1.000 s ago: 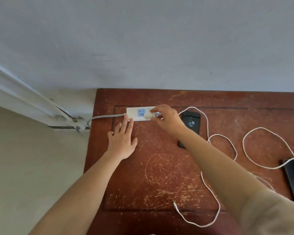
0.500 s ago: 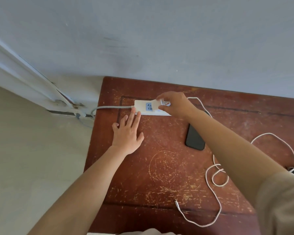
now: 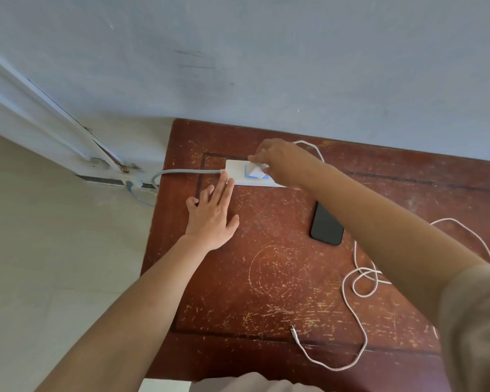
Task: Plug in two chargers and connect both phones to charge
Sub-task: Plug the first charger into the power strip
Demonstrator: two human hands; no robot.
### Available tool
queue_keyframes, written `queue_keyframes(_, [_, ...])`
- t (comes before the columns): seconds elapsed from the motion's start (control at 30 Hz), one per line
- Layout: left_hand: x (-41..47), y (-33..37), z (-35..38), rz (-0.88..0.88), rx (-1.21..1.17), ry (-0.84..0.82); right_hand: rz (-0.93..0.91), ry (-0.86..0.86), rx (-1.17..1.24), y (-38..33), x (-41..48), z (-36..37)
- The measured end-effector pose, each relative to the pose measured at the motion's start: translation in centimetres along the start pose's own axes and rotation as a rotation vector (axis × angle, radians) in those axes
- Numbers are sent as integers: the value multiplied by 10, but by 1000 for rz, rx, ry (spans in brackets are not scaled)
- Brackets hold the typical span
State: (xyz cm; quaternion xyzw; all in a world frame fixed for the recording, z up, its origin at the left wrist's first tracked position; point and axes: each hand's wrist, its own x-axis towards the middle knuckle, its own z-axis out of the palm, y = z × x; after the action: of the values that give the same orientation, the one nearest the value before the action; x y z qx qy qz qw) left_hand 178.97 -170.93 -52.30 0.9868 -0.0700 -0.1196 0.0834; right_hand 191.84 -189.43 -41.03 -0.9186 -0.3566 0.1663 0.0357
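Observation:
A white power strip [image 3: 236, 171] lies near the table's far left corner, with a blue socket face showing. My right hand [image 3: 283, 159] pinches a white charger [image 3: 257, 171] held tilted against that socket. My left hand [image 3: 213, 214] lies flat on the table, its fingertips touching the strip's near left end. A black phone [image 3: 326, 227] lies face down to the right of the hands. A white cable [image 3: 357, 281] loops over the table, its free plug end [image 3: 294, 332] near the front edge.
The scratched reddish wooden table [image 3: 266, 292] stands against a blue-grey wall. The strip's grey cord [image 3: 181, 172] runs off the left edge to a floor outlet by a white door frame [image 3: 40, 120]. A second white cable loop [image 3: 470, 236] shows at right.
My right hand has carried the charger leftward along the strip to the blue socket. The view has shifted, and the second phone has left the frame. My left hand stays on the strip's end.

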Motion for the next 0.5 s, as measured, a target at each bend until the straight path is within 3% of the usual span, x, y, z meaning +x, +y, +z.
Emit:
queue_keyframes(0.13, [0, -2, 1, 16, 5, -4, -71, -17, -157, -11, 2, 0])
queue_keyframes(0.3, [0, -5, -1, 34, -16, -5, 55, -18, 7, -11, 8, -7])
queue_keyframes(0.5, [-1, -6, 1, 36, -53, 0, 55, -62, 2, -16, 6, 3])
